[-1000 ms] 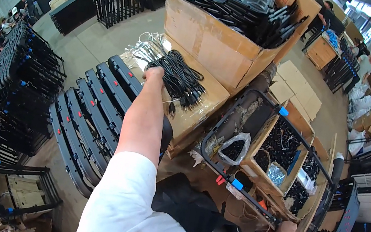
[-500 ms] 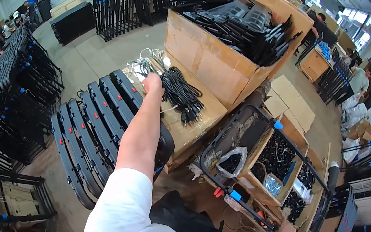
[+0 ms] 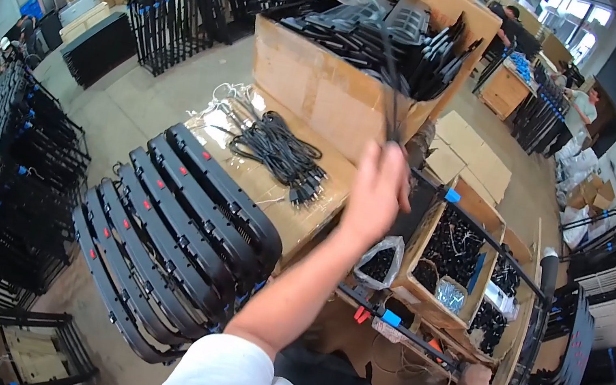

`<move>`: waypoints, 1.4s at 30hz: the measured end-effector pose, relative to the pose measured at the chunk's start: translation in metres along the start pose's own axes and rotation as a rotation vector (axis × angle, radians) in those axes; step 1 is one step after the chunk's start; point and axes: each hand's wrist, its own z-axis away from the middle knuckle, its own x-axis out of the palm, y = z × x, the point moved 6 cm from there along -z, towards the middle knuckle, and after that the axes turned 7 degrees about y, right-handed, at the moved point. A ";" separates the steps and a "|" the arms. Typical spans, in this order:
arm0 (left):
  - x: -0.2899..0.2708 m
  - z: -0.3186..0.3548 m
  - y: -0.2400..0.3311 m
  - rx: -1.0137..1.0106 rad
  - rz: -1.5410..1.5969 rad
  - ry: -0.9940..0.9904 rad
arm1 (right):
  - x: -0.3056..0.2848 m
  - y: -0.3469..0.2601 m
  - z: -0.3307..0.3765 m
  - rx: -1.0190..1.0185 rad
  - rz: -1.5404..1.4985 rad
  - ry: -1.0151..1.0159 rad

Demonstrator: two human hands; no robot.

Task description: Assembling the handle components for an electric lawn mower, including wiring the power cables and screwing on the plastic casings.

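My left hand [image 3: 378,192] is raised in front of the large cardboard box, closed on a black power cord [image 3: 391,83]. The cord swings upward, blurred, with pale loose wire ends at its top. More black power cords [image 3: 278,150] lie in a bundle on a cardboard surface [image 3: 332,170] to the left. My right hand [image 3: 475,377] is closed round the near bar of a black tubular frame [image 3: 414,337] with blue clips. The frame lies over wooden trays [image 3: 401,279] of small black parts and a plastic bag of clear pieces.
A row of curved black panels [image 3: 185,233] with red switches stands at left. The cardboard box [image 3: 321,71] behind is full of black plastic parts. Stacked black frames [image 3: 4,188] line the far left. Other people work in the background, one at right [image 3: 584,109].
My left hand has come away from the cord bundle, moving right with one cord in its grip. My right hand stays on the frame. The view has shifted slightly.
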 end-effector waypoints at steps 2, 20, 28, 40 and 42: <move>0.027 0.039 -0.058 -0.119 -0.027 -0.079 | 0.036 0.025 -0.018 0.245 -0.090 0.251; 0.011 0.203 -0.270 -0.506 -0.562 -0.495 | 0.032 0.004 -0.015 0.123 -0.278 0.207; 0.004 0.207 -0.268 -0.568 -0.514 -0.496 | 0.006 -0.005 -0.021 0.070 -0.163 0.150; 0.021 0.238 -0.271 -0.883 -0.231 -0.720 | -0.178 -0.082 -0.110 -0.071 -2.476 0.271; 0.016 0.239 -0.275 -0.956 -0.122 -0.668 | -0.194 -0.099 -0.116 -0.036 -2.535 0.247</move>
